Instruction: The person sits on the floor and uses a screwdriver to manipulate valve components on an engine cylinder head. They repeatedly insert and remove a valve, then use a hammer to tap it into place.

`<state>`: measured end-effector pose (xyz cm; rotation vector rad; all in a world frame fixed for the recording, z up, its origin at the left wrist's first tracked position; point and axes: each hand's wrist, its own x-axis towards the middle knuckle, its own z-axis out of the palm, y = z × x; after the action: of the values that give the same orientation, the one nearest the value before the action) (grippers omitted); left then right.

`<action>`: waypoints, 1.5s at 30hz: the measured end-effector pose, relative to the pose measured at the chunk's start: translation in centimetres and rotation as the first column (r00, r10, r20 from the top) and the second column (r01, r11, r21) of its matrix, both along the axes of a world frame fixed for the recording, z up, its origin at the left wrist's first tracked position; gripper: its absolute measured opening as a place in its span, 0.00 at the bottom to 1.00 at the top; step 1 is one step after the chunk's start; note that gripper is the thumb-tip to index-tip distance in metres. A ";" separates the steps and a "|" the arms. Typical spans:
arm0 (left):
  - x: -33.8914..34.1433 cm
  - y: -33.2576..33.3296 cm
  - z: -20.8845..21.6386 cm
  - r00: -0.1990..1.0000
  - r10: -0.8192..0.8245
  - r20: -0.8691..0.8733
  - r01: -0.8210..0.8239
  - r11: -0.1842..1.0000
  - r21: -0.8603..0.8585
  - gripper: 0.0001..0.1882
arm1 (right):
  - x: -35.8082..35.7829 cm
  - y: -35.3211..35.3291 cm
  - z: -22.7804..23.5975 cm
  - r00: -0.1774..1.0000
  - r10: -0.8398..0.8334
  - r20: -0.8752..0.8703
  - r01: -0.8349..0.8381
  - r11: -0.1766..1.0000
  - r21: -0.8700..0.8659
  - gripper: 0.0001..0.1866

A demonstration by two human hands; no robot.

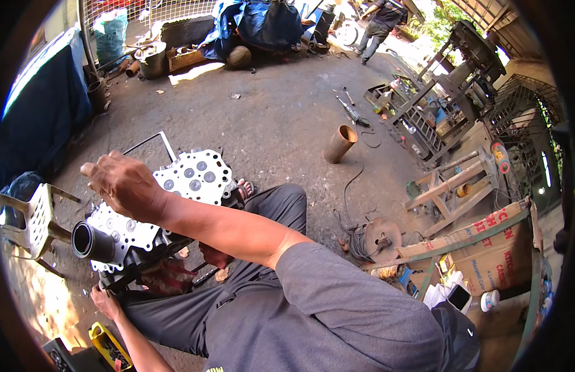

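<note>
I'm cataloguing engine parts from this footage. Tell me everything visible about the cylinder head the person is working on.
The cylinder head is a long, pale metal casting, its flat face dotted with round valve discs and small holes. It lies tilted across the person's lap, over dark frame bars. A dark tube juts out near its lower end. The right hand is raised in front of it; the left hand reaches below it.

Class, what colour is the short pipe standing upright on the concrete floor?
Rusty brown; the pipe shows clearly in the head view.
</note>
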<state>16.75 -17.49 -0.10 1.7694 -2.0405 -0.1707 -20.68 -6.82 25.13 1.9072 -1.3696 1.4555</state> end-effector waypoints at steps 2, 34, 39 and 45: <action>0.1 -0.1 -0.1 1.000 -0.006 0.014 0.007 1.000 -0.027 0.18 | 0.0 0.1 0.4 0.994 -0.003 -0.107 0.035 0.952 0.305 0.13; -0.5 0.2 0.3 1.000 0.001 0.012 -0.001 1.000 -0.017 0.18 | 0.4 -0.4 -1.7 1.000 0.008 -0.021 -0.005 0.988 0.151 0.13; -1.1 -0.1 0.9 0.985 0.112 -0.133 -0.116 0.993 -0.021 0.18 | 1.0 0.3 -2.4 0.995 0.065 0.076 -0.087 0.936 0.342 0.15; -1.3 -1.0 0.2 0.946 0.158 -0.282 -0.239 0.929 -0.284 0.19 | 0.8 -0.1 -0.6 0.996 0.028 0.090 -0.049 0.969 0.244 0.15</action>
<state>15.47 -18.51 0.14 1.6457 -1.5941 -0.0068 -19.90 -6.92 24.50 2.0514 -1.6278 1.4583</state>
